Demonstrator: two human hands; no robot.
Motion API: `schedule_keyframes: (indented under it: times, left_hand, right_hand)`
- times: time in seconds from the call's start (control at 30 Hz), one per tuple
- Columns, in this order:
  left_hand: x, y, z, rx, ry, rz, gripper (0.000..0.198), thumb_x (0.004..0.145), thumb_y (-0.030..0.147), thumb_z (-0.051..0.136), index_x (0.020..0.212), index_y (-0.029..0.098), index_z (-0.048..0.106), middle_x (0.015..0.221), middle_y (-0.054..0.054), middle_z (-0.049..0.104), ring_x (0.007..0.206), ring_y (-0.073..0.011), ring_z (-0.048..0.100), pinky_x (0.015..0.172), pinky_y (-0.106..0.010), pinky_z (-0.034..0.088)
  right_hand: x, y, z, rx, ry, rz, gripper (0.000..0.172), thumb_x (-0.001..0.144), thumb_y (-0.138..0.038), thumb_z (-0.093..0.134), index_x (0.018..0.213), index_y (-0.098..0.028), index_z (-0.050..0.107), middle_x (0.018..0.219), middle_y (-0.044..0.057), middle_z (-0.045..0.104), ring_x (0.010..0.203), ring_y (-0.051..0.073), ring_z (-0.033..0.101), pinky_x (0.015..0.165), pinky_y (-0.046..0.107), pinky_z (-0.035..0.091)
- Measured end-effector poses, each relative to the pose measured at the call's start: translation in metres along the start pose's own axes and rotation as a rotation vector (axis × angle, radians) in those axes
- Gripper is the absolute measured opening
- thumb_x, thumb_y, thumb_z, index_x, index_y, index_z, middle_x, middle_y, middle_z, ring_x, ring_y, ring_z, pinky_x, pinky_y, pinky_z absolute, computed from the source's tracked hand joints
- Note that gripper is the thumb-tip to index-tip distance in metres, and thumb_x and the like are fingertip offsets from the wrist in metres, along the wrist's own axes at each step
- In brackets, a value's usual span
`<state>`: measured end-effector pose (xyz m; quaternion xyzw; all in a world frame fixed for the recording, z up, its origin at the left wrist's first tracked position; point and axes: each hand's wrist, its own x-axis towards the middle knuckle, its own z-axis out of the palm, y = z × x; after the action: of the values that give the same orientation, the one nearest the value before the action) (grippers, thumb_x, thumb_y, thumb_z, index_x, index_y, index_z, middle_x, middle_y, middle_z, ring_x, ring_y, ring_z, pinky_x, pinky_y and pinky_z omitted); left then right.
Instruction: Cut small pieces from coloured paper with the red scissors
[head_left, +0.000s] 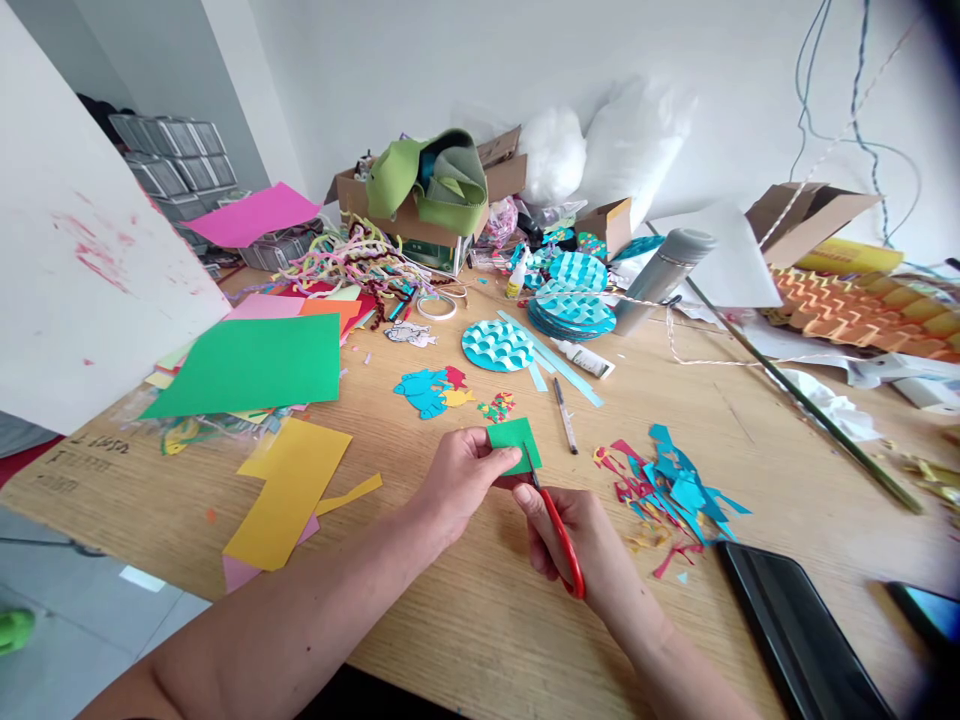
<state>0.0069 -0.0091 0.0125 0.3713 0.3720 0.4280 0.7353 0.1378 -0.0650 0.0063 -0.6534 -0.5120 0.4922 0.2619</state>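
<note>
Green paper [511, 440], toward five o'clock from centre, is pinched in the left hand [465, 478] while the right [598, 540] grips red scissors [562, 532] against it; turning the paper slowly should keep cuts smooth.

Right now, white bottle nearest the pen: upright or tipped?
Tipped. The white bottle lies lengthwise on the table, its long side down, beside the pale-blue strips.

Head view: taken from above the near edge of the table [480, 630], aimed forward and down
Left hand [466, 470], right hand [592, 530]: seen close, just below centre
Forearms [337, 590]: cut off at the bottom
Wall [360, 60]: faced across the top
Floor [82, 620]: glimpsed at lower left
</note>
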Motion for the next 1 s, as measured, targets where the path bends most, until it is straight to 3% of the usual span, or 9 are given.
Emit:
schedule_keyframes:
  times: [1.0]
  left_hand:
    - [0.0021, -0.0017, -0.0016, 0.027, 0.013, 0.000, 0.018, 0.064, 0.030, 0.071, 0.067, 0.012, 0.068, 0.064, -0.004, 0.066, 0.058, -0.0126, 0.058, 0.063, -0.026, 0.049]
  right_hand:
    - [0.0001, -0.0007, 0.0014, 0.050, -0.030, 0.044, 0.058, 0.073, -0.073, 0.053, 0.050, -0.020, 0.044, 0.037, 0.000, 0.053, 0.031, 0.010, 0.044, 0.032, 0.019, 0.032]
